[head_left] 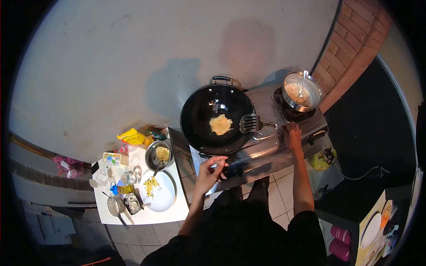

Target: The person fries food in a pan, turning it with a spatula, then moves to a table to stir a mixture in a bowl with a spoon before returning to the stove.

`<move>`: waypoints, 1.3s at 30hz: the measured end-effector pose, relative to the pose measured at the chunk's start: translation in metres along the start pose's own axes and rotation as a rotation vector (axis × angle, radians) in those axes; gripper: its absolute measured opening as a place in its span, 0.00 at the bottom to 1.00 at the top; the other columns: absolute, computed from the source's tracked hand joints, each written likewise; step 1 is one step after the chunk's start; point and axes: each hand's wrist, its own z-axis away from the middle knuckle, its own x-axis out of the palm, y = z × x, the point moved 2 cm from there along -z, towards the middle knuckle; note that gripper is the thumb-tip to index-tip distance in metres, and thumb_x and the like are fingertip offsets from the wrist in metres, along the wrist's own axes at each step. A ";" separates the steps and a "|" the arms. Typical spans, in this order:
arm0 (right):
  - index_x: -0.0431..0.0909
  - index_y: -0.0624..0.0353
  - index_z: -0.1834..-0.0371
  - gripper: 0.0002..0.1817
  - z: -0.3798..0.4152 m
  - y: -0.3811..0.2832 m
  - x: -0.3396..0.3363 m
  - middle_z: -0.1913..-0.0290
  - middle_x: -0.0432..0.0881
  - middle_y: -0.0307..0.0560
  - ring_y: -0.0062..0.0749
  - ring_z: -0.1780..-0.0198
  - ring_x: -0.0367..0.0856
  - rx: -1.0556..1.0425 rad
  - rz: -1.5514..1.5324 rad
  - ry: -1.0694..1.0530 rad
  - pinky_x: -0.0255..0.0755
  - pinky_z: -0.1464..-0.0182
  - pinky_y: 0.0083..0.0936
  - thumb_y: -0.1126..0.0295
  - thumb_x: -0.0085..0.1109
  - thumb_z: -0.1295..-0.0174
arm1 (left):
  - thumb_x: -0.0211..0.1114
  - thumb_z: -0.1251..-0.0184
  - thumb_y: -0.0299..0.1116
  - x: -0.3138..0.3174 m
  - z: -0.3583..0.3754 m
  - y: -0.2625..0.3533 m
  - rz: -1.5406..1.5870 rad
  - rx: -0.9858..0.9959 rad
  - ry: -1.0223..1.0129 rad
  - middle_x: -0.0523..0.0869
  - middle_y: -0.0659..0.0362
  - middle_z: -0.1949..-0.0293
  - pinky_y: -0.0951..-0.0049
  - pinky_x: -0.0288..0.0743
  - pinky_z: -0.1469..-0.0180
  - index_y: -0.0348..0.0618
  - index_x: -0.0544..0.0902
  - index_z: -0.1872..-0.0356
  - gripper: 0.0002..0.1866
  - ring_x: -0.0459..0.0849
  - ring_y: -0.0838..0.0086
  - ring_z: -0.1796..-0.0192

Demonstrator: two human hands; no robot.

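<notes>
A black wok (195,117) sits on the stove, with a small pale, flat fritter or pancake (220,125) lying in its middle. My right hand (293,136) is closed around the handle end of a slotted spatula (249,123). The spatula's head is over the wok's right rim, above bare metal rather than the food. Close to the wok's front handle is my left hand (210,174), its fingers loosely bent and apart, with nothing visible in it.
On the stove's right stands a metal pot (290,103) of batter with a spoon. A white table (108,216) at left carries a plate (165,201) with yellow strips, a metal bowl (151,154), jars and a small saucepan (114,205). A brick column (350,44) rises at right.
</notes>
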 end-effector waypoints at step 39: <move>0.74 0.60 0.46 0.19 0.725 0.160 -0.346 0.53 0.81 0.60 0.52 0.49 0.79 1.414 -0.316 0.349 0.73 0.47 0.40 0.65 0.59 0.38 | 0.59 0.29 0.42 0.642 0.262 -0.123 -0.246 -0.204 -1.519 0.79 0.56 0.51 0.71 0.75 0.46 0.44 0.72 0.40 0.21 0.78 0.74 0.49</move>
